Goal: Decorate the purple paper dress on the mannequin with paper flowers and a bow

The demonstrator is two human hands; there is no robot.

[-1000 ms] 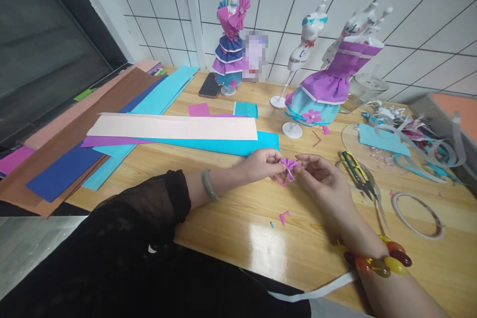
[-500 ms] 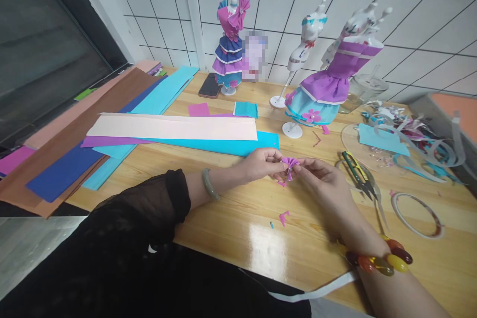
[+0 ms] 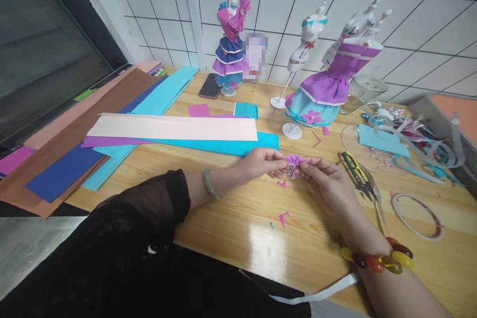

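Note:
A small pleated purple paper fan (image 3: 294, 159) is held above the wooden table between my two hands. My left hand (image 3: 265, 163) pinches its left edge with thumb and fingers. On the other side, my right hand (image 3: 325, 178) grips the right edge the same way. The fan spreads at the top and narrows to a gathered stem below. Pink paper scraps (image 3: 284, 218) lie on the table just under the hands. Beside my right hand rest yellow-and-black snips (image 3: 357, 174) and a pair of scissors (image 3: 378, 198), partly overlapped.
Layered crepe paper strips (image 3: 179, 128) lie to the left. Small dress forms stand at the back, one in a purple-and-blue paper dress (image 3: 328, 84), another in a pink-and-navy one (image 3: 228, 52). A tape roll (image 3: 398, 216), a phone (image 3: 209, 86) and a grey box (image 3: 425, 109) also sit there.
The purple fan has opened wider at its top and shifted slightly right. My right hand has moved a little to the right with it.

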